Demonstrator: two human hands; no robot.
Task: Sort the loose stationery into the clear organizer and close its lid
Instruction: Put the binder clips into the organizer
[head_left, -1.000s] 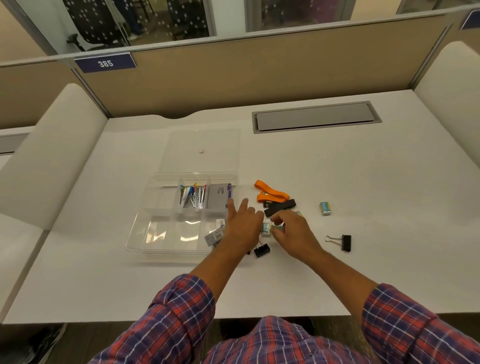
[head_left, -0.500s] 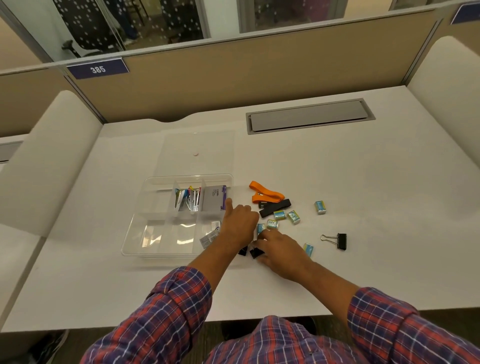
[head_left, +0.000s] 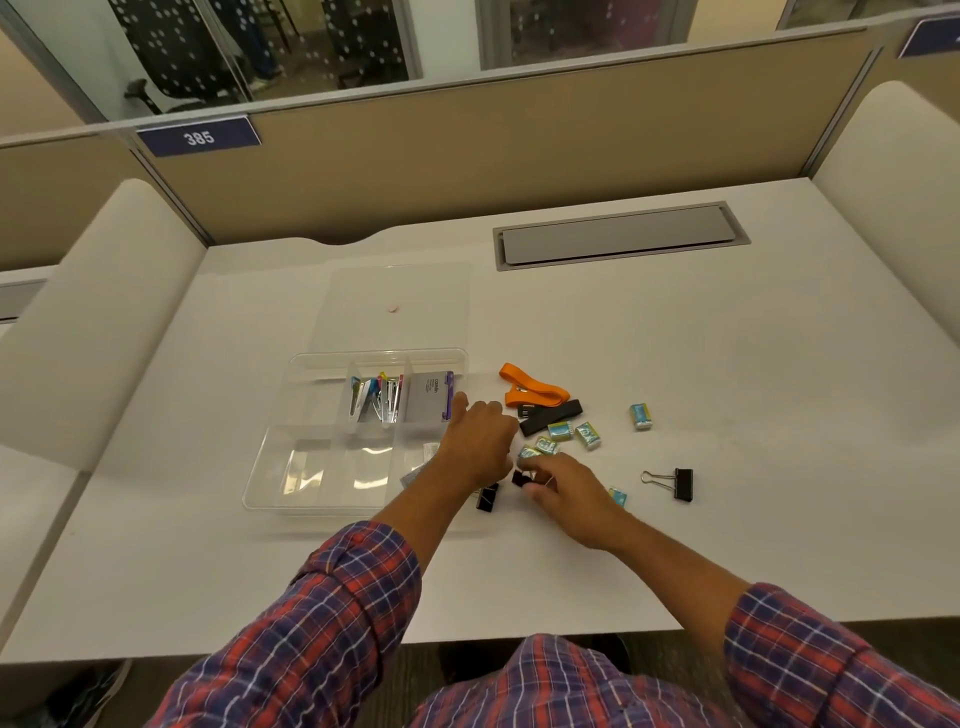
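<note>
from the head camera, a white counter has a clear organizer on its left part, with its lid lying flat on the counter just behind it. in the back row of the organizer, the middle box holds some shiny coloured clips and the right box holds a grey packet with a purple edge. the front boxes look bare, apart from a small pale packet partly hidden by the left hand. the left hand hangs over the right edge of the organizer with its fingers curled down; you cannot tell if it holds anything. the right hand is just beside it, and its fingers pinch a small black binder clip. another black clip lies on the counter near the left wrist. loose things are to the right of the organizer: an orange strap, a black strip touching it, and small blue and green erasers in a little bunch near the hands. one eraser sits apart, farther right, and one small blue piece peeks out beside the right hand. a bigger binder clip with wire handles lies well apart on the right. both arms wear a red and blue checked shirt.
</note>
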